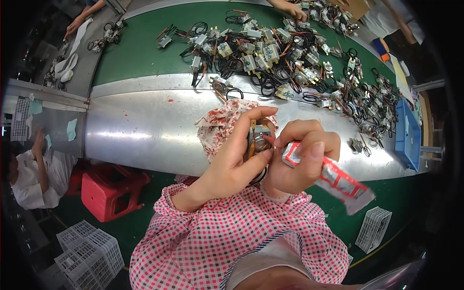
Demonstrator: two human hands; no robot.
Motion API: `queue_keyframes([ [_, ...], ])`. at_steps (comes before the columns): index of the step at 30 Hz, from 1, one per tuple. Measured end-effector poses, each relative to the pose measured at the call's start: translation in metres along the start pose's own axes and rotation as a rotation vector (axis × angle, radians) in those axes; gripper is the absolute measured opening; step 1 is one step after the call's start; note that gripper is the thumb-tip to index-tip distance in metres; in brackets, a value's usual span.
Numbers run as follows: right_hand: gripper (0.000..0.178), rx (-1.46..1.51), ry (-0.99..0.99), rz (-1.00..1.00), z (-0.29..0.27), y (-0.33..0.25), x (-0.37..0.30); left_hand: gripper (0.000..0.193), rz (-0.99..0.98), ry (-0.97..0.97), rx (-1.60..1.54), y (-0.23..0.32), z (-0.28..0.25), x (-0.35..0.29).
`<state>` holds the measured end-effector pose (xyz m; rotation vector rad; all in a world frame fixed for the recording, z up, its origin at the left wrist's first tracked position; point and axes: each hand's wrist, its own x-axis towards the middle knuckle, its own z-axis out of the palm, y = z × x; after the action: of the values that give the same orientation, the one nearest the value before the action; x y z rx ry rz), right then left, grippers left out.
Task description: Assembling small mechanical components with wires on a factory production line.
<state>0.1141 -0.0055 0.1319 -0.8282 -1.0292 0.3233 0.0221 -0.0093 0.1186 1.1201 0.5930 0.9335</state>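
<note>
My left hand (226, 162) is closed round a small metal thermostat (261, 141) with a round silvery face and copper-coloured parts, held above the front of the metal table. In my right hand (302, 162) is a silver and red squeeze tube (345, 184). Its thin red nozzle (268, 138) points left and reaches the thermostat's face; whether it touches I cannot tell. Fingers hide part of both things. A crumpled white cloth with red stains (215, 126) lies on the table behind my left hand.
Many similar thermostats with black coiled leads (261, 53) are heaped on the green belt (137, 50) and spill right over the metal table (140, 121). Another person's hand (292, 9) is at the far side. A blue bin (408, 137) stands right, a red stool (108, 191) left, white baskets (92, 253) below.
</note>
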Motion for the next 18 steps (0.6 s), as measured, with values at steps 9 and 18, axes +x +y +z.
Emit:
queue_keyframes([
  [9,0.025,0.132,0.178,-0.002,0.011,0.018,-0.001,0.052,-0.059,0.022,-0.119,-0.003,-0.016,0.014],
  [18,0.024,-0.036,0.075,0.172,-0.007,0.071,-0.033,0.045,0.426,1.112,-0.206,-0.021,-0.189,0.026],
])
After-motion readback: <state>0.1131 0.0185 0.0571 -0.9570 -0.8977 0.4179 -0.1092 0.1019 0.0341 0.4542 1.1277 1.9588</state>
